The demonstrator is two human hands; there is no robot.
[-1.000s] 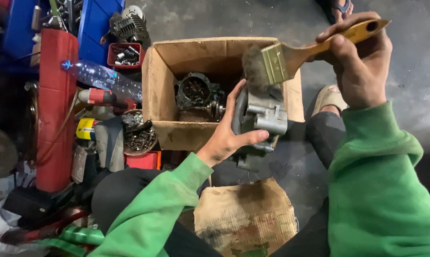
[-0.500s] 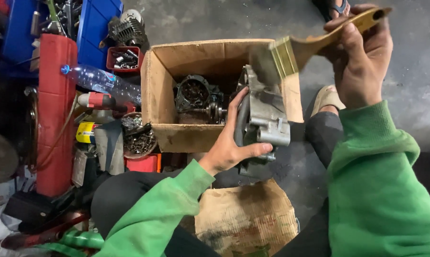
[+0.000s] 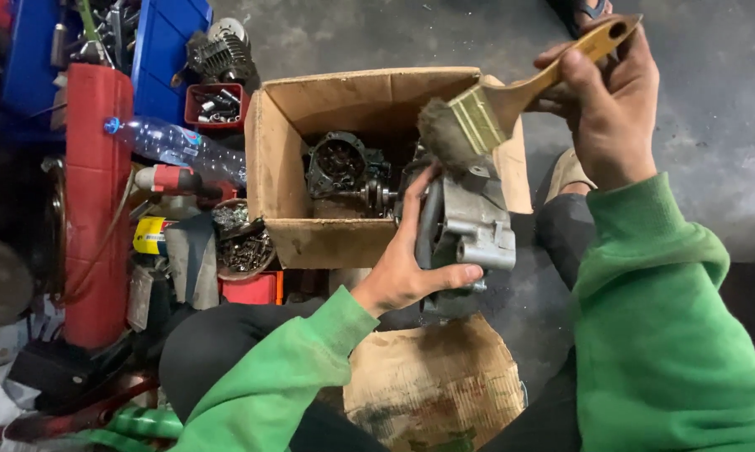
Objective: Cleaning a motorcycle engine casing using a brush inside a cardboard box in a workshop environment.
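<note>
My left hand [image 3: 404, 266] grips a grey cast-metal engine part [image 3: 468, 228], holding it upright over the front right corner of a cardboard box [image 3: 287, 167]. My right hand [image 3: 605, 107] holds a wooden-handled paintbrush [image 3: 494, 109] by the handle; its dirty bristles rest on the top edge of the metal part. Both sleeves are green. Inside the box lies another dark, greasy engine part [image 3: 340, 167].
Left of the box are a clear plastic bottle [image 3: 172, 149], a red upright container [image 3: 97, 201], blue bins [image 3: 164, 42], a small red tray of bolts [image 3: 214, 105] and a bowl of screws [image 3: 242, 244]. A worn piece of cardboard [image 3: 436, 389] lies between my knees on the concrete floor.
My left hand has turned the metal part more edge-on and lowered it slightly. The brush has swung down from above the part until its bristles touch the part's top.
</note>
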